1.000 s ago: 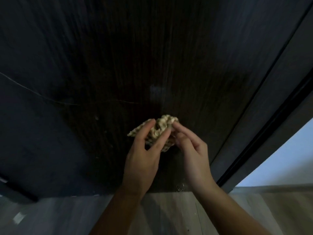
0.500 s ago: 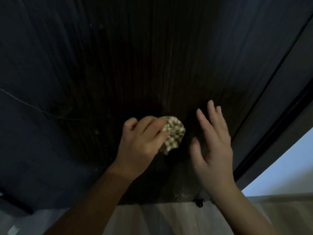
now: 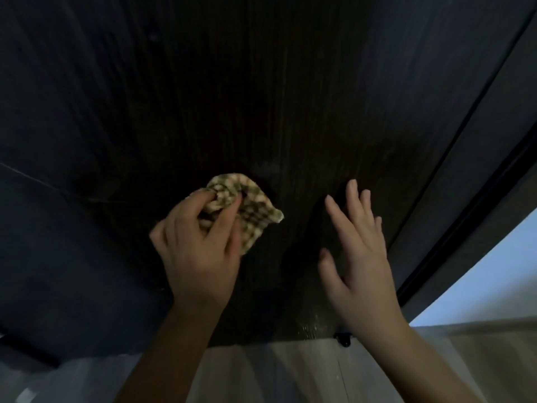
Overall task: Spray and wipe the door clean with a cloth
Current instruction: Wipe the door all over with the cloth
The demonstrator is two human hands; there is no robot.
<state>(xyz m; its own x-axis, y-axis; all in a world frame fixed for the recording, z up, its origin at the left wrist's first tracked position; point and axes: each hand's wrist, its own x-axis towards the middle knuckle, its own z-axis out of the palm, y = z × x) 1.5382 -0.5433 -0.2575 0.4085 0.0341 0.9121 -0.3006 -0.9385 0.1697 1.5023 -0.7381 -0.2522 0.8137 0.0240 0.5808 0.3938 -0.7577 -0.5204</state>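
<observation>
Checked green-and-cream cloth (image 3: 247, 207) is bunched against the dark wood door (image 3: 261, 97), at ten o'clock from the right hand (image 3: 360, 257); soft, light and limp, it seems best gathered in the middle; the left hand (image 3: 197, 251) fingers are curled round it; the right hand fingers are spread, holding nothing.

Below the grip on the cloth, the pale wood-look floor (image 3: 261, 373) carries a small black object (image 3: 344, 340), possibly a doorstop, at the door's foot.

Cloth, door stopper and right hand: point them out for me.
cloth (image 3: 252, 205), head view, on the checked fabric beyond the fingers
door stopper (image 3: 344, 340), head view, on the small black piece at the door's bottom edge
right hand (image 3: 359, 257), head view, on its back
</observation>
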